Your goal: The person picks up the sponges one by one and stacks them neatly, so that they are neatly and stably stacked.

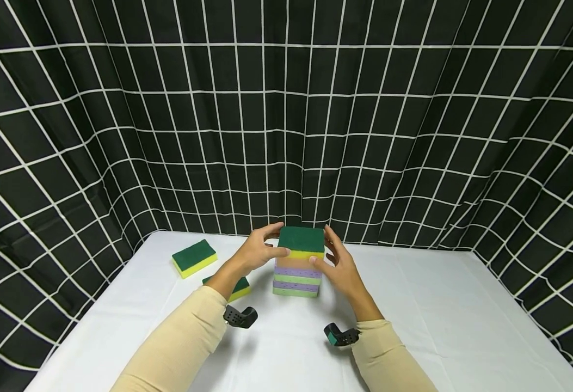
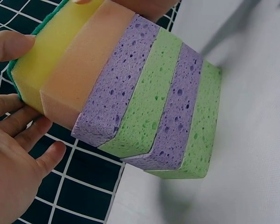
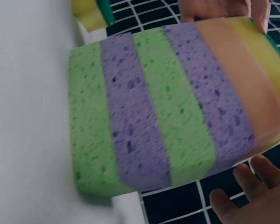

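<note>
A stack of sponges stands on the white table: pale green (image 2: 203, 126) and purple (image 2: 177, 107) porous ones alternate below, a smooth peach sponge (image 2: 84, 70) above them. On top lies a yellow sponge with a dark green scouring side (image 1: 302, 239), scouring side up. My left hand (image 1: 254, 250) holds its left end, thumb on the front face and fingers around the side. At the right end my right hand (image 1: 342, 269) holds it too, its thumb in front; its lower fingers (image 3: 252, 182) spread beside the stack. The top sponge's back is hidden.
Two more yellow-and-green sponges lie to the left on the white table (image 1: 413, 305): one farther back (image 1: 195, 258), the other (image 1: 239, 291) partly hidden behind my left forearm. A black curtain with a white grid (image 1: 286, 109) hangs behind the table and around its sides.
</note>
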### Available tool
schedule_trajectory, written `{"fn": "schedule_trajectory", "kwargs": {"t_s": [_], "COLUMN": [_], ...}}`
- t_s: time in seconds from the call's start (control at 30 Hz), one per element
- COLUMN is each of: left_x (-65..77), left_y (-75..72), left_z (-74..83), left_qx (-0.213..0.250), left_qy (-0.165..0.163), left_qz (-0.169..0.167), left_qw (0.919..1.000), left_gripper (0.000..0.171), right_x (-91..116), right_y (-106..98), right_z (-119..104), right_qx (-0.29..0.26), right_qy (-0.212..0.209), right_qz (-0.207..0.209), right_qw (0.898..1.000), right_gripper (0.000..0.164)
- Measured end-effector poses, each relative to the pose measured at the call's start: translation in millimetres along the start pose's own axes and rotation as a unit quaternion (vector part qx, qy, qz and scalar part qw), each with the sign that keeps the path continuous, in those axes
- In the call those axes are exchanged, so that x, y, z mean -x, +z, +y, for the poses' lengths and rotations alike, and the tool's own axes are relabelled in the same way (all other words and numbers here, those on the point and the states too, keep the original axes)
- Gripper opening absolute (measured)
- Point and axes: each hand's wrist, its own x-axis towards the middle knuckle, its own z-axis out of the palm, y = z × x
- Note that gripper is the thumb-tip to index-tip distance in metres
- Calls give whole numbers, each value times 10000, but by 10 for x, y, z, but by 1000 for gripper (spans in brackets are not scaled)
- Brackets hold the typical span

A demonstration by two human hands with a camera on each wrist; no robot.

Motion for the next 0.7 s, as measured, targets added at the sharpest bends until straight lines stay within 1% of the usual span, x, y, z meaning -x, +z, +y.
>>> {"fn": "schedule_trajectory", "kwargs": {"t_s": [0.13, 0.33, 0.53, 0.63, 0.7], "left_x": [8, 21, 33, 46, 54], "left_y": [2, 6, 10, -8, -28], "left_z": [11, 18, 24, 28, 37], "left_qx": [-4, -41, -2, 1, 21], "left_qy": [54, -16, -81, -26, 67], "left_qz": [-44, 32, 34, 51, 51], "left_qw": [10000, 10000, 10000, 10000, 10000], "left_gripper": [76, 75, 77, 78, 78], "right_x": [-6, -20, -10, -6, -5], "right_y": [9, 28, 24, 23, 20], "right_z": [-42, -71, -60, -66, -77], "right_qx": [74, -4, -84, -110, -106], "right_qy": [-112, -151, -165, -181, -193], "right_qz": [29, 81, 170, 193, 208], "right_qw": [9999, 9999, 9997, 9996, 9995], "right_gripper": [78, 71, 69, 68, 68]}}
